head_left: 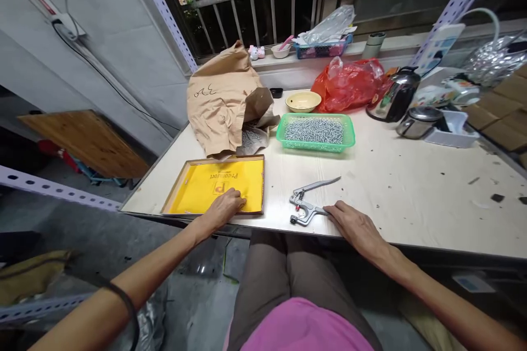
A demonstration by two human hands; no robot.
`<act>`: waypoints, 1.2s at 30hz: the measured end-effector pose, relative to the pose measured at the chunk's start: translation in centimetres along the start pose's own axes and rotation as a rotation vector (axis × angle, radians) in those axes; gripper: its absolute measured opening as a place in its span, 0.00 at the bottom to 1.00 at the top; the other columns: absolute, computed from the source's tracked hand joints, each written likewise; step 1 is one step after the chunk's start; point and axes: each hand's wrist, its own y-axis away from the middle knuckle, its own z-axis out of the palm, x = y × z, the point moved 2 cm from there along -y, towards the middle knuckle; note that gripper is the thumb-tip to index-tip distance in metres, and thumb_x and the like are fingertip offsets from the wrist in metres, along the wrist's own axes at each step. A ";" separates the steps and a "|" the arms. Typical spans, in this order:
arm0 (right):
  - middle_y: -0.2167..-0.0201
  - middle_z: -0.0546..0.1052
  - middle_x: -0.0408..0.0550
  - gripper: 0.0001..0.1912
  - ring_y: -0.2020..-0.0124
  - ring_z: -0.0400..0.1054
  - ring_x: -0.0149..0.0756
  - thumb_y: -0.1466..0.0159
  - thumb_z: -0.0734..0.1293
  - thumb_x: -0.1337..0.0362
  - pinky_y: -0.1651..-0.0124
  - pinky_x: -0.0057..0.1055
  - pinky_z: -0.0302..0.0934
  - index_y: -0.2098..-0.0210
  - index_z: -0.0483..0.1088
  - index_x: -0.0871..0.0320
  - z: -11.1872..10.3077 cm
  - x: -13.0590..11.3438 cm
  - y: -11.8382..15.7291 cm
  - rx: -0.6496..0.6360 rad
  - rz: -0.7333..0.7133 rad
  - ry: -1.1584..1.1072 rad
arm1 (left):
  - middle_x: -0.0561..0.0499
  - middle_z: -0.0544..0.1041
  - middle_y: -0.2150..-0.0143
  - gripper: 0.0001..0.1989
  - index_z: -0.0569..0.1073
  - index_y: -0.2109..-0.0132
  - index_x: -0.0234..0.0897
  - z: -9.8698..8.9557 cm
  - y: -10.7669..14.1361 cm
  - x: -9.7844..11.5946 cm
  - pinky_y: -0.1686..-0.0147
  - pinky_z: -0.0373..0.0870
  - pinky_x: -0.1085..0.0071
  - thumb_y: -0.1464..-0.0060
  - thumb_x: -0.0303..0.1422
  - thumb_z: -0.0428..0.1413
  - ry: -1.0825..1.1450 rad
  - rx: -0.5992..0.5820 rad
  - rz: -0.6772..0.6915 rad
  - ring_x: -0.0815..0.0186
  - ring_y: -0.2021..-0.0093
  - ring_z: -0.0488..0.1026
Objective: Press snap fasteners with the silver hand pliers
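Observation:
My left hand [225, 207] rests on a yellow printed sheet [201, 189] lying in a shallow cardboard tray [262, 185]; its fingers are drawn together at the sheet's right part, and anything between them is too small to make out. My right hand [357, 226] has its fingers closed round the lower handle of metal hand pliers [308, 209], which lie on the table with their jaws to the left and the upper handle spread apart. Behind the pliers sits a green basket [351, 132] full of small metal pieces [315, 130].
A crumpled paper bag [220, 98] with metal pieces stands behind the tray. Farther back are a cream dish [303, 101], a red plastic bag [349, 85], a kettle [397, 96] and a metal pot [419, 122]. Small dark scraps dot the right of the table [436, 197].

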 end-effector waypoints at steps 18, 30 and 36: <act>0.62 0.70 0.48 0.11 0.62 0.62 0.36 0.35 0.57 0.72 0.63 0.31 0.49 0.58 0.67 0.55 -1.5 0.9 -0.6 -0.024 0.007 0.190 | 0.58 0.67 0.85 0.14 0.72 0.70 0.30 2.3 -6.3 14.3 0.88 0.53 0.80 0.56 0.38 0.63 1.342 -0.036 -0.580 0.78 0.88 0.59; 0.62 0.70 0.49 0.09 0.62 0.62 0.37 0.34 0.58 0.70 0.64 0.32 0.50 0.59 0.67 0.56 -1.2 1.0 -0.8 -0.002 0.028 0.162 | 0.59 0.64 0.86 0.18 0.67 0.77 0.33 2.1 -7.3 14.3 0.87 0.48 0.79 0.59 0.41 0.64 1.199 -0.250 -0.694 0.78 0.88 0.56; 0.62 0.70 0.48 0.08 0.62 0.62 0.36 0.34 0.58 0.71 0.64 0.32 0.49 0.60 0.67 0.56 -1.2 1.1 -0.7 0.006 0.021 0.172 | 0.59 0.62 0.89 0.16 0.70 0.76 0.32 1.8 -7.6 13.8 0.85 0.48 0.77 0.57 0.42 0.62 1.082 -0.259 -0.612 0.78 0.88 0.54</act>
